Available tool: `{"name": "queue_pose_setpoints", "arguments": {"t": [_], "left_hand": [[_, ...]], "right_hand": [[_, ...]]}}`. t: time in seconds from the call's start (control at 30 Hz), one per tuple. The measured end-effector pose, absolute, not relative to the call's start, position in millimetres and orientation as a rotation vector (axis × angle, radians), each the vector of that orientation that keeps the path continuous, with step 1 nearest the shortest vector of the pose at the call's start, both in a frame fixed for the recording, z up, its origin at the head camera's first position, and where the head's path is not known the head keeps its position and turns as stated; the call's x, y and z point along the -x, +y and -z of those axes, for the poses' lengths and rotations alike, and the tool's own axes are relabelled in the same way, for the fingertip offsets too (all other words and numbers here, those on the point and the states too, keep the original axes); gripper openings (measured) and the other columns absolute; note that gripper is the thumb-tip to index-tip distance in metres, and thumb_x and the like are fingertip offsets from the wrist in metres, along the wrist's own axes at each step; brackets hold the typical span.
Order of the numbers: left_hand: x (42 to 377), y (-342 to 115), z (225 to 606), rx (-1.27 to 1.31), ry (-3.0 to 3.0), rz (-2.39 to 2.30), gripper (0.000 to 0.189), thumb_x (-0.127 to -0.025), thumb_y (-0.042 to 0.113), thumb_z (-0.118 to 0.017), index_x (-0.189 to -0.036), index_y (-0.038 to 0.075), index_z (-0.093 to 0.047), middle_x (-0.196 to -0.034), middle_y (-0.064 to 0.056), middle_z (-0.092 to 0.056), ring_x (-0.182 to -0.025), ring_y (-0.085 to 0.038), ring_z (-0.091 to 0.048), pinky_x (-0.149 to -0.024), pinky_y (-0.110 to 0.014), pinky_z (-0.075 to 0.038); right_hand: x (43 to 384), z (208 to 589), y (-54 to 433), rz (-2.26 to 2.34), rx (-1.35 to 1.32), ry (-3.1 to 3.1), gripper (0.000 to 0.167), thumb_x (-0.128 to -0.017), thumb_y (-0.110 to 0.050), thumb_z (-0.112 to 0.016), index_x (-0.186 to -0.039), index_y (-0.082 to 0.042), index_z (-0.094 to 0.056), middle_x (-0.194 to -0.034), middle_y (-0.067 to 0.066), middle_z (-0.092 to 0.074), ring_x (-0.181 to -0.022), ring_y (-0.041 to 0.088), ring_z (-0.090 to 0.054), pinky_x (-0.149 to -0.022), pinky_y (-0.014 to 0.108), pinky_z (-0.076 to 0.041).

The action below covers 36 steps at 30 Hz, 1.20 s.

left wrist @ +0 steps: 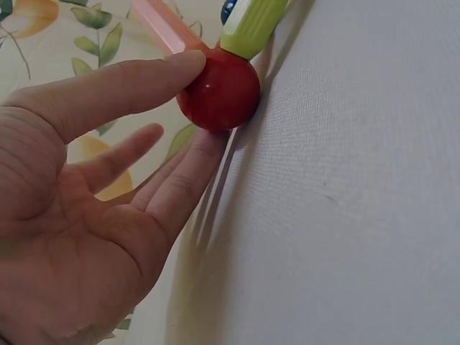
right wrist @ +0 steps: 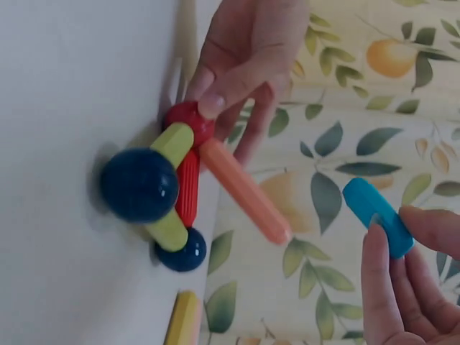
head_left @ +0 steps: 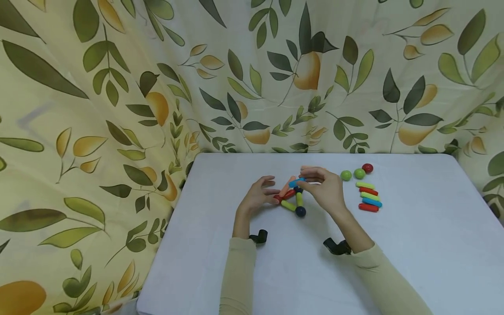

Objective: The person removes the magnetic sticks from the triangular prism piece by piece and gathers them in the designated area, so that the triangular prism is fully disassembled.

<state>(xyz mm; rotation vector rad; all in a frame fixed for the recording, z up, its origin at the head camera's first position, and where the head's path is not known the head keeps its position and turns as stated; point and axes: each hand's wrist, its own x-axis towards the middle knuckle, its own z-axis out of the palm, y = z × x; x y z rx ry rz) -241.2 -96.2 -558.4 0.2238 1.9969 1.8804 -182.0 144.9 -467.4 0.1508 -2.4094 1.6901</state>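
Steadiness is likely why the left hand (head_left: pixel 257 197) pinches the red ball (left wrist: pixel 223 93) of the ball-and-rod frame (right wrist: pixel 188 188) on the desk (head_left: pixel 189 249); the right hand (head_left: pixel 327 188) pinches a blue rod (right wrist: pixel 368 203) near one end, apparently freeing the other.

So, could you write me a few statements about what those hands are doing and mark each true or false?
1. The right hand pinches a blue stick. True.
2. The left hand holds a green ball. False: it pinches a red ball.
3. The peach stick joined to that red ball lies flat. False: it slants upward.
4. Two dark blue balls are joined to yellow-green sticks. True.
5. Two green balls lie near another red ball. True.
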Motion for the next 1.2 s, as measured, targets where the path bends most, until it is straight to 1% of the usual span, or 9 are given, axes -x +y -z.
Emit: {"name": "queue_pose_setpoints", "arguments": {"t": [0.17, 0.3, 0.43, 0.57, 0.77, 0.87, 0.97, 1.07, 1.2], "left_hand": [[240.4, -98.3, 559.2, -0.206, 2.022, -1.86, 0.087, -0.079, -0.014, -0.082, -0.155, 0.007, -0.046, -0.153, -0.017, -0.051, -0.123, -0.027, -0.067, -0.093, -0.039, -0.06], [239.7, -98.5, 559.2, -0.205, 2.04, -1.852, 0.087, -0.079, -0.012, -0.084, -0.155, 0.008, -0.046, -0.153, -0.015, -0.051, -0.122, -0.026, -0.068, -0.095, -0.039, -0.059], [239.8, -98.0, 558.2, -0.216, 2.043, -1.848, 0.089, -0.08, -0.013, -0.083, -0.156, 0.009, -0.044, -0.154, -0.016, -0.049, -0.123, -0.027, -0.067, -0.095, -0.039, -0.059], [240.0, -98.5, 556.7, -0.203, 2.041, -1.852, 0.088, -0.08, -0.014, -0.082, -0.156, 0.009, -0.044, -0.154, -0.017, -0.049, -0.123, -0.027, -0.067, -0.094, -0.039, -0.059], [239.6, -100.7, 555.4, -0.182, 2.05, -1.839, 0.088, -0.079, -0.012, -0.084, -0.155, 0.011, -0.047, -0.153, -0.013, -0.051, -0.122, -0.023, -0.068, -0.095, -0.039, -0.059], [240.4, -101.6, 555.9, -0.187, 2.054, -1.842, 0.088, -0.078, -0.012, -0.084, -0.155, 0.01, -0.047, -0.153, -0.013, -0.051, -0.121, -0.023, -0.068, -0.096, -0.04, -0.059], [241.6, -101.4, 556.7, -0.2, 2.055, -1.844, 0.089, -0.078, -0.011, -0.085, -0.155, 0.01, -0.046, -0.153, -0.014, -0.051, -0.121, -0.023, -0.068, -0.096, -0.039, -0.059], [241.6, -99.7, 557.0, -0.209, 2.041, -1.853, 0.089, -0.078, -0.012, -0.085, -0.155, 0.01, -0.046, -0.153, -0.014, -0.05, -0.121, -0.024, -0.068, -0.095, -0.039, -0.059], [239.8, -95.7, 556.8, -0.218, 2.033, -1.851, 0.089, -0.079, -0.013, -0.084, -0.156, 0.009, -0.044, -0.154, -0.015, -0.049, -0.124, -0.027, -0.067, -0.096, -0.04, -0.059]], "right_hand": [[175.3, 467.0, 162.0, -1.658, -0.076, -2.442, 0.033, -0.09, -0.024, -0.085, -0.117, -0.006, -0.074, -0.115, 0.01, -0.076, -0.103, 0.023, -0.072, -0.078, 0.013, -0.055], [169.5, 467.0, 174.7, -1.639, -0.023, -2.448, 0.036, -0.091, -0.026, -0.084, -0.119, -0.006, -0.074, -0.116, 0.011, -0.075, -0.104, 0.022, -0.072, -0.079, 0.012, -0.055], [164.6, 468.7, 187.3, -1.634, 0.028, -2.445, 0.038, -0.091, -0.024, -0.084, -0.121, -0.005, -0.074, -0.118, 0.012, -0.074, -0.101, 0.012, -0.071, -0.082, 0.011, -0.054], [160.6, 470.3, 200.5, -1.6, 0.048, -2.437, 0.037, -0.09, -0.025, -0.085, -0.119, -0.005, -0.074, -0.114, 0.014, -0.076, -0.093, 0.0, -0.07, -0.081, 0.011, -0.054], [152.3, 472.2, 218.8, -1.597, 0.105, -2.423, 0.038, -0.089, -0.024, -0.086, -0.119, -0.004, -0.074, -0.113, 0.016, -0.076, -0.09, -0.003, -0.07, -0.078, 0.011, -0.054], [147.3, 473.2, 228.1, -1.602, 0.155, -2.432, 0.041, -0.088, -0.026, -0.087, -0.12, -0.004, -0.074, -0.112, 0.012, -0.077, -0.089, -0.003, -0.07, -0.076, 0.011, -0.054], [141.8, 475.5, 238.5, -1.594, 0.227, -2.45, 0.042, -0.088, -0.029, -0.087, -0.121, -0.006, -0.074, -0.109, 0.003, -0.079, -0.086, -0.005, -0.07, -0.068, 0.014, -0.054], [135.4, 480.1, 250.4, -1.583, 0.281, -2.466, 0.044, -0.088, -0.029, -0.087, -0.122, -0.006, -0.072, -0.107, -0.001, -0.078, -0.084, -0.007, -0.07, -0.065, 0.015, -0.056], [125.5, 488.6, 267.6, -1.578, 0.308, -2.489, 0.046, -0.089, -0.027, -0.086, -0.124, -0.002, -0.07, -0.107, 0.001, -0.078, -0.082, -0.007, -0.07, -0.071, 0.015, -0.058]]}}
